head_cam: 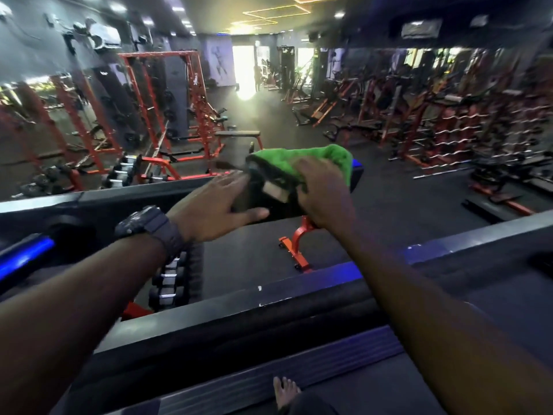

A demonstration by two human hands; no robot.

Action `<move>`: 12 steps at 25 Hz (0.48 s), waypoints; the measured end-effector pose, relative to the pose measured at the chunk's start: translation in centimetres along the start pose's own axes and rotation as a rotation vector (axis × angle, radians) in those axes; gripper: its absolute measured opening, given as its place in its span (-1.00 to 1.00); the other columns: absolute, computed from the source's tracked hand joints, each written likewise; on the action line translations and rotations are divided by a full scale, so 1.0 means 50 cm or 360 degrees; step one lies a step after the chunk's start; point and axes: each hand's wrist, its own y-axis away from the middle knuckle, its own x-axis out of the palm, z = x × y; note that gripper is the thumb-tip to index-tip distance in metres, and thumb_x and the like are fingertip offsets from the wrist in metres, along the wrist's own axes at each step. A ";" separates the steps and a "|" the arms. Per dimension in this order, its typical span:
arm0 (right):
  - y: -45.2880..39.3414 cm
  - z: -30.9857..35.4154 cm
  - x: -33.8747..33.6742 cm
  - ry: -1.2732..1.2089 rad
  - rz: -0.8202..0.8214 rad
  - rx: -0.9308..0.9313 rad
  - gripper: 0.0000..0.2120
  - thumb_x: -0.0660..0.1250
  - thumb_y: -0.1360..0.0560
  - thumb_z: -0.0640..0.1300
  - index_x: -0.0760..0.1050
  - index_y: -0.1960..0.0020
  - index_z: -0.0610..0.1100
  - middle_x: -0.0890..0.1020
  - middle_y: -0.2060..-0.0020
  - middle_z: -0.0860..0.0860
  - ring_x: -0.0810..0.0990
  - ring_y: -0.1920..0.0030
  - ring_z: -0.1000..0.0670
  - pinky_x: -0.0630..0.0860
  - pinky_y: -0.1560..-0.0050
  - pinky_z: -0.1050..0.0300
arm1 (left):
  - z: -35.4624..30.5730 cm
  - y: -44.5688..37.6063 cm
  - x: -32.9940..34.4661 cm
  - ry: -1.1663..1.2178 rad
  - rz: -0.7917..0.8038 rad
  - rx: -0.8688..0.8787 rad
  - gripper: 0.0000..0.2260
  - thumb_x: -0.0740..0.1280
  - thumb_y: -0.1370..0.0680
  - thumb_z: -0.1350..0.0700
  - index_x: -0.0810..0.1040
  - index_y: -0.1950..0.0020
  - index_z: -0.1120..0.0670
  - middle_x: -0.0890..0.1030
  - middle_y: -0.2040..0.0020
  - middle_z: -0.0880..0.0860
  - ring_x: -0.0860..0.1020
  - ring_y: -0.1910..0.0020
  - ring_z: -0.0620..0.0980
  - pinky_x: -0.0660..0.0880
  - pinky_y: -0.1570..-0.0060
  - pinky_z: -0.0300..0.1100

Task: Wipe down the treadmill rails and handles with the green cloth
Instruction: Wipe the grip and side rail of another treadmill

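dim gym, dark rubber floor (404, 202), ceiling lights and a glowing yellow outline overhead, mirrors along the walls. red racks (167, 109) on the left w/ plates, a rack of curl bars (454, 136) on the right, dumbbells (169, 283) stacked below the rail, a red-legged bench (296, 247) just past it. no bins or containers in view. treadmill: black rail (239, 319) w/ blue trim crosses the fg, belt below, 1 bare foot (285, 390) on it. 2 hands, 1 cloth. green cloth (302, 163) is draped over the black handle end (263, 199) mid-frame. right hand (323, 190) lies on the cloth, fingers bent over it, pressing it to the handle. left hand (221, 202), watch (146, 226) on wrist, has fingers straight, flat against the handle's side; grip not closed.
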 end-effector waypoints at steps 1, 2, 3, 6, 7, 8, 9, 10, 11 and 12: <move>0.000 -0.049 -0.012 -0.0019 -0.0201 0.0252 -0.48 0.20 -0.36 -0.17 0.49 -0.31 -0.16 0.58 -0.22 -0.15 0.51 -0.22 -0.23 0.37 -0.30 -0.12 | -0.023 -0.025 0.020 -0.0016 0.0036 -0.0041 -0.16 0.16 -0.50 -0.44 0.20 -0.57 0.12 0.25 -0.56 0.08 0.19 -0.53 0.03 -0.02 -0.42 -0.33; 0.007 -0.080 -0.018 -0.0075 -0.0397 0.0524 -0.51 0.21 -0.38 -0.21 0.48 -0.32 -0.20 0.57 -0.23 -0.17 0.50 -0.25 -0.24 0.34 -0.32 -0.09 | -0.040 -0.045 0.041 -0.0056 0.0057 -0.0100 -0.07 0.07 -0.45 -0.51 0.16 -0.58 0.14 0.18 -0.59 0.09 0.13 -0.56 0.04 -0.07 -0.48 -0.26; 0.019 -0.095 -0.014 -0.0206 -0.0524 0.0774 -0.52 0.25 -0.42 -0.26 0.45 -0.34 -0.22 0.54 -0.26 -0.17 0.47 -0.29 -0.22 0.31 -0.35 -0.05 | -0.053 -0.059 0.058 -0.0117 0.0055 -0.0169 0.02 -0.03 -0.39 -0.58 0.12 -0.59 0.15 0.12 -0.61 0.08 0.07 -0.59 0.04 -0.09 -0.53 -0.16; 0.024 -0.071 -0.001 -0.0866 -0.0835 0.1195 -0.50 0.30 -0.50 -0.28 0.36 -0.44 -0.18 0.48 -0.34 -0.13 0.44 -0.34 -0.09 0.32 -0.35 0.09 | -0.039 -0.073 0.086 -0.0268 -0.0026 -0.0191 0.02 -0.13 -0.37 -0.56 0.09 -0.61 0.13 0.09 -0.62 0.06 0.03 -0.60 0.02 -0.09 -0.55 -0.10; 0.020 -0.077 0.002 -0.1147 -0.1010 0.1351 -0.51 0.30 -0.53 -0.25 0.34 -0.45 -0.15 0.49 -0.34 -0.12 0.48 -0.29 -0.06 0.37 -0.30 0.11 | -0.035 -0.070 0.087 -0.0286 -0.0044 -0.0164 -0.01 -0.11 -0.39 -0.54 0.11 -0.61 0.13 0.11 -0.61 0.06 0.05 -0.60 0.03 -0.09 -0.55 -0.10; 0.016 -0.079 0.015 -0.1545 -0.1152 0.1561 -0.54 0.29 -0.54 -0.22 0.36 -0.43 -0.15 0.52 -0.31 -0.14 0.55 -0.20 -0.05 0.45 -0.21 0.12 | -0.032 -0.068 0.089 -0.0276 -0.0072 -0.0157 -0.04 -0.10 -0.41 -0.51 0.13 -0.60 0.13 0.13 -0.61 0.07 0.07 -0.60 0.03 -0.08 -0.55 -0.11; 0.021 -0.075 0.044 -0.1972 -0.1211 0.1712 -0.59 0.30 -0.53 -0.18 0.40 -0.37 -0.16 0.56 -0.27 -0.20 0.59 -0.10 -0.08 0.52 -0.10 0.11 | -0.030 -0.068 0.092 -0.0273 -0.0092 -0.0164 -0.07 -0.10 -0.42 -0.49 0.15 -0.59 0.12 0.15 -0.60 0.06 0.08 -0.59 0.03 -0.07 -0.55 -0.11; 0.038 -0.068 0.086 -0.2291 -0.1083 0.1826 -0.61 0.32 -0.49 -0.11 0.46 -0.29 -0.18 0.57 -0.24 -0.27 0.62 -0.05 -0.15 0.55 -0.05 0.07 | -0.028 -0.068 0.096 -0.0264 -0.0117 -0.0167 -0.10 -0.09 -0.44 -0.46 0.17 -0.59 0.12 0.18 -0.60 0.06 0.10 -0.59 0.03 -0.06 -0.54 -0.12; 0.069 -0.066 0.131 -0.2519 -0.0900 0.1854 -0.57 0.35 -0.41 -0.02 0.50 -0.22 -0.18 0.58 -0.22 -0.30 0.61 -0.09 -0.23 0.55 -0.12 -0.04 | -0.026 -0.068 0.100 -0.0267 -0.0137 -0.0156 -0.13 -0.08 -0.46 -0.44 0.19 -0.58 0.13 0.19 -0.59 0.06 0.11 -0.59 0.03 -0.06 -0.53 -0.14; 0.100 -0.050 0.151 -0.2585 -0.0787 0.1879 -0.51 0.37 -0.34 0.06 0.54 -0.19 -0.18 0.58 -0.23 -0.28 0.59 -0.17 -0.29 0.51 -0.21 -0.18 | -0.023 -0.068 0.099 -0.0268 -0.0143 -0.0138 -0.15 -0.07 -0.47 -0.41 0.20 -0.58 0.13 0.21 -0.59 0.07 0.12 -0.58 0.03 -0.07 -0.52 -0.17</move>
